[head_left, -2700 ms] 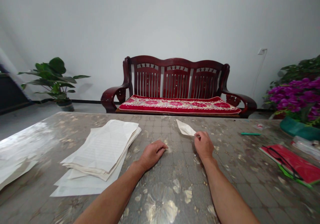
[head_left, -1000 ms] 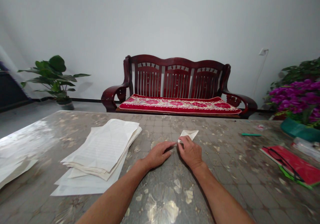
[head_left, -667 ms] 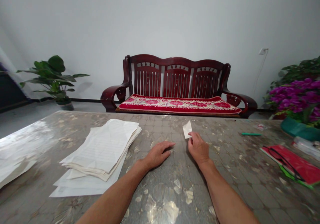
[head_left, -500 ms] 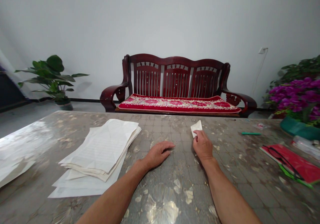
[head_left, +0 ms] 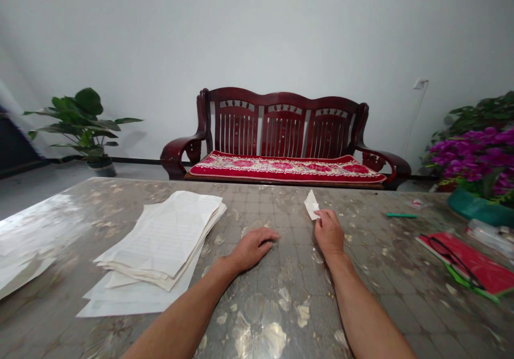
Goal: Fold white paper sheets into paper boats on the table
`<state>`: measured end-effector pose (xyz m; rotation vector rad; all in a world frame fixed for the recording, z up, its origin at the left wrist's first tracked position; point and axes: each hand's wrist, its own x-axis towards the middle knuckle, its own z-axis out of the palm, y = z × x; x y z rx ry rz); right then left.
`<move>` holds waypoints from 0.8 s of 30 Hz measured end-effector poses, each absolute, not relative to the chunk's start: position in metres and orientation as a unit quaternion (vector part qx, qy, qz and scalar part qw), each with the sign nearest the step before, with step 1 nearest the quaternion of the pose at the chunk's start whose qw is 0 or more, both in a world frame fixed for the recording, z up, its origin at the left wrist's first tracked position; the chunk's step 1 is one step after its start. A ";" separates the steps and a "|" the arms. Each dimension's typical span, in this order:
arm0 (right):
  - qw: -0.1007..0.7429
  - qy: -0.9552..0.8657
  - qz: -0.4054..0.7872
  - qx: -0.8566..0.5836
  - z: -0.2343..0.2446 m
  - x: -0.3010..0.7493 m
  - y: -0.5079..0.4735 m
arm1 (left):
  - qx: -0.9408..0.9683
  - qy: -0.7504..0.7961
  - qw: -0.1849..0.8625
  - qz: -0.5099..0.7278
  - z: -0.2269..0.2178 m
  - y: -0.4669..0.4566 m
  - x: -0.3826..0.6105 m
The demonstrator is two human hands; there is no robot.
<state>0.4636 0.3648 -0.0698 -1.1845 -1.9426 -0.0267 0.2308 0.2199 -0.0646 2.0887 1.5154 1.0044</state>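
Between the thumb and fingers of my right hand [head_left: 330, 234] is a small folded piece of paper [head_left: 311, 205], pinched at its near right corner. It is white and pointed at the top, above the far part of the table. My left hand [head_left: 257, 247] rests on the patterned tabletop [head_left: 277, 284] with its fingers stretched out to the right and the thumb apart, holding nothing. Left of that hand lies a stack of lined paper sheets [head_left: 168, 236], its edges uneven.
More papers [head_left: 24, 273] lie at the left edge. On the right are a green pen [head_left: 401, 215], a red booklet [head_left: 482, 262] with eyeglasses [head_left: 445, 249] on it, and purple flowers [head_left: 474, 155] in a teal pot [head_left: 477, 207]. A wooden bench [head_left: 285, 129] stands behind the table.
My right hand has moved slightly right, and the folded paper has turned, now showing a narrower, pointed shape. The left hand has barely moved.
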 end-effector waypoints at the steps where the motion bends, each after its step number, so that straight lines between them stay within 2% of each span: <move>1: 0.419 -0.775 -0.010 -0.473 -0.070 0.464 0.365 | 0.741 0.538 0.185 0.356 -0.064 0.220 0.231; 24: 0.445 -0.737 0.021 -0.508 -0.074 0.464 0.373 | 0.746 0.547 0.178 0.334 -0.068 0.220 0.230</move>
